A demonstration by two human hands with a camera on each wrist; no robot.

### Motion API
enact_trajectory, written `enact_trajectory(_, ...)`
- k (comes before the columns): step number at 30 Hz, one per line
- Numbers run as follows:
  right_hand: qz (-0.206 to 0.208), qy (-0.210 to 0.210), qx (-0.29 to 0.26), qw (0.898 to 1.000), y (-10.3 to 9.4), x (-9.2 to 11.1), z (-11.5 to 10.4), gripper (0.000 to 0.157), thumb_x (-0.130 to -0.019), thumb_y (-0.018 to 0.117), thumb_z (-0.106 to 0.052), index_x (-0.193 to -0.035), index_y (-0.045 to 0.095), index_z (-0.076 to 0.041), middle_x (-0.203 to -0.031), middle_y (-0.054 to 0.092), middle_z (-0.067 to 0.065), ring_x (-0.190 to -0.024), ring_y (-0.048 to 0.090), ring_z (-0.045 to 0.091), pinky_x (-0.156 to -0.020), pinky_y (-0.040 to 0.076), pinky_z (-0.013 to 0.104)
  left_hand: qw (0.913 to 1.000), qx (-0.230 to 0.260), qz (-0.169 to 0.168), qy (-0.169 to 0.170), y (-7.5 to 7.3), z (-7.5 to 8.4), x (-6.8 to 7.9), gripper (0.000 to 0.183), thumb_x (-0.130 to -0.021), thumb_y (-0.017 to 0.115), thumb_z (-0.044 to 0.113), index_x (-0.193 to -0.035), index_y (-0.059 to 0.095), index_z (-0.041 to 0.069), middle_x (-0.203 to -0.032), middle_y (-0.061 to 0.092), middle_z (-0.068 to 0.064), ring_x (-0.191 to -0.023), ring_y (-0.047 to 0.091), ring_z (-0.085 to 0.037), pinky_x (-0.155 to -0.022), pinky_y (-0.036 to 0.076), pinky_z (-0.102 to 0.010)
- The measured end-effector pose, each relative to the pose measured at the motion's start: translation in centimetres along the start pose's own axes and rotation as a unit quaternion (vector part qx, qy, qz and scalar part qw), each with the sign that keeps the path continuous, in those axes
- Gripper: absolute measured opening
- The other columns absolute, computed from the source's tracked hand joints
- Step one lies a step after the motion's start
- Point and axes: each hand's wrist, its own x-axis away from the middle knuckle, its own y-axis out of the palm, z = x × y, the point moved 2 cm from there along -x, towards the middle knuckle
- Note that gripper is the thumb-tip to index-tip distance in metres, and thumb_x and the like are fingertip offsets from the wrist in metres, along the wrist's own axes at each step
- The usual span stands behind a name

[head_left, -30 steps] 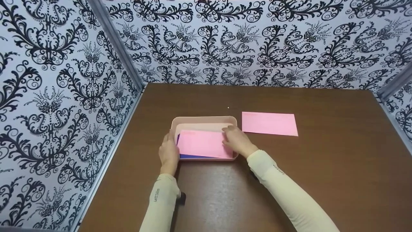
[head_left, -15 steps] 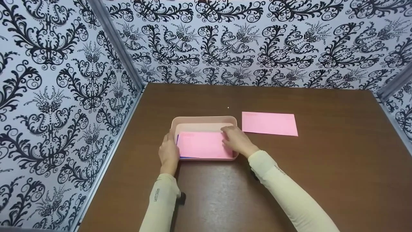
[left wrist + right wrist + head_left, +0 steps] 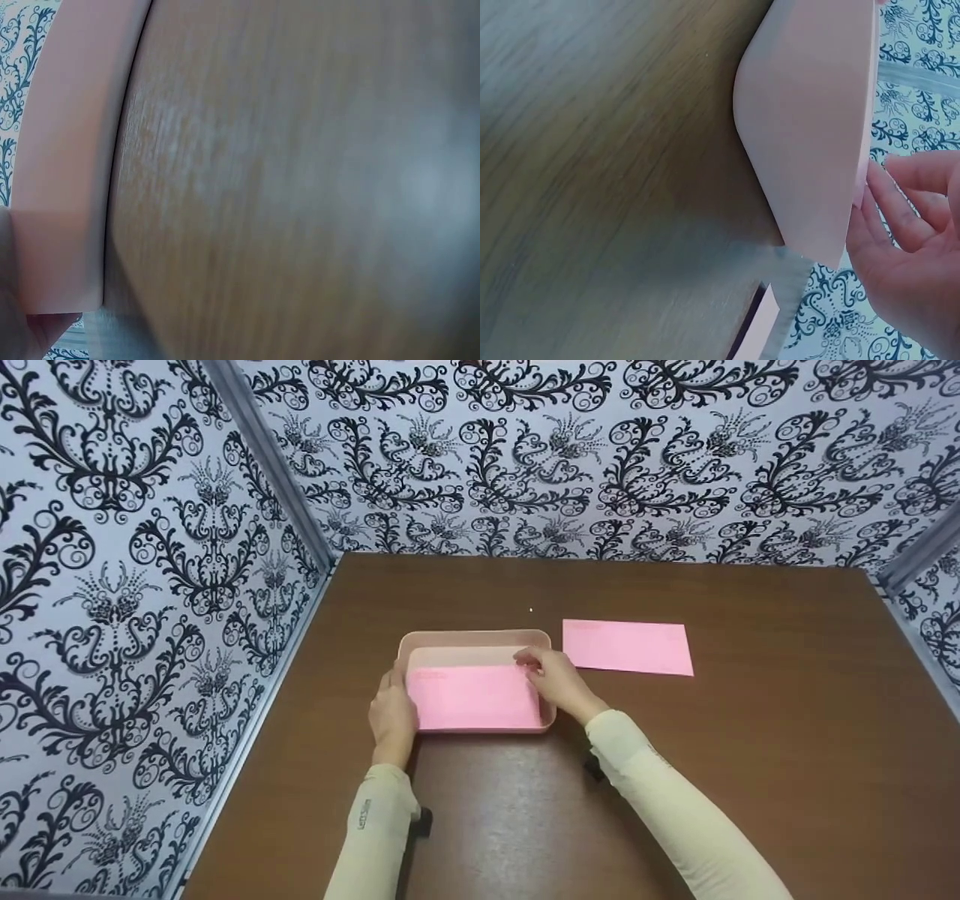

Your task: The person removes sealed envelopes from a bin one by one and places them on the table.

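A shallow peach-pink tray (image 3: 472,639) sits on the brown table, a pink envelope (image 3: 472,697) lying flat in its front part. At the tray's left end my left hand (image 3: 391,716) holds the wall, with part of that hand visible beside the tray corner in the left wrist view. My right hand (image 3: 559,679) is over the tray's right side, its bent fingers at the envelope's upper right corner. In the right wrist view, a gap separates the thumb from the other fingers (image 3: 900,217) beside the tray rim. The left thumb is mostly hidden.
A second pink envelope (image 3: 628,647) lies on the table to the right of the tray. Patterned black-and-white walls (image 3: 555,472) stand behind and to the left. A tiny white speck (image 3: 531,610) is on the table behind the tray.
The pink envelope in the tray has shifted slightly left and straightened, covering the blue one under it. My right fingers have lifted and drawn back a little. The left hand stays put.
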Motion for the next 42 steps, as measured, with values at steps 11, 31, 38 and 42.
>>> enact_trajectory(11, 0.04, 0.008, -0.091, 0.995, -0.2, 0.3, 0.4, 0.032, -0.088, 0.059, 0.01, -0.116, 0.069, -0.001, -0.118, 0.071, 0.018, -0.106, 0.068, 0.035, -0.095, 0.054, 0.049, 1.0, -0.001, -0.007, -0.001, -0.1, -0.1, -0.1, 0.054, -0.096, 0.044, 0.0, -0.149, 0.044, 0.012, -0.14, 0.058, -0.013, -0.097, 0.069, -0.045, -0.079, 0.057, -0.054)
enact_trajectory(31, -0.019, 0.022, -0.093, 0.995, -0.3, 1.9, 1.4, 0.037, -0.087, 0.065, -0.002, -0.122, 0.061, 0.009, -0.114, 0.07, 0.028, -0.106, 0.07, 0.034, -0.093, 0.057, 0.044, 1.0, 0.005, 0.0, -0.005, 0.0, -0.1, -0.1, 0.053, -0.096, 0.043, 0.0, -0.147, 0.046, 0.012, -0.137, 0.059, -0.013, -0.095, 0.069, -0.045, -0.079, 0.057, -0.054)
enact_trajectory(38, -0.045, 0.01, -0.069, 0.997, -0.4, 2.6, 1.1, 0.012, -0.088, 0.067, -0.003, -0.094, 0.066, 0.007, -0.109, 0.072, 0.026, -0.107, 0.069, 0.035, -0.087, 0.06, 0.045, 1.0, 0.0, 0.003, -0.003, 0.2, -0.2, -0.2, 0.051, -0.096, 0.042, 0.0, -0.146, 0.047, 0.011, -0.136, 0.06, -0.015, -0.095, 0.069, -0.045, -0.079, 0.057, -0.055)
enact_trajectory(42, -0.051, 0.011, -0.075, 0.996, -0.3, 2.9, 0.9, 0.008, -0.089, 0.066, -0.001, -0.092, 0.068, 0.006, -0.105, 0.073, 0.025, -0.1, 0.071, 0.031, -0.081, 0.062, 0.04, 1.0, 0.002, 0.004, -0.005, 0.1, -0.2, -0.2, 0.051, -0.097, 0.042, 0.001, -0.146, 0.047, 0.011, -0.136, 0.06, -0.015, -0.097, 0.068, -0.046, -0.08, 0.057, -0.055)
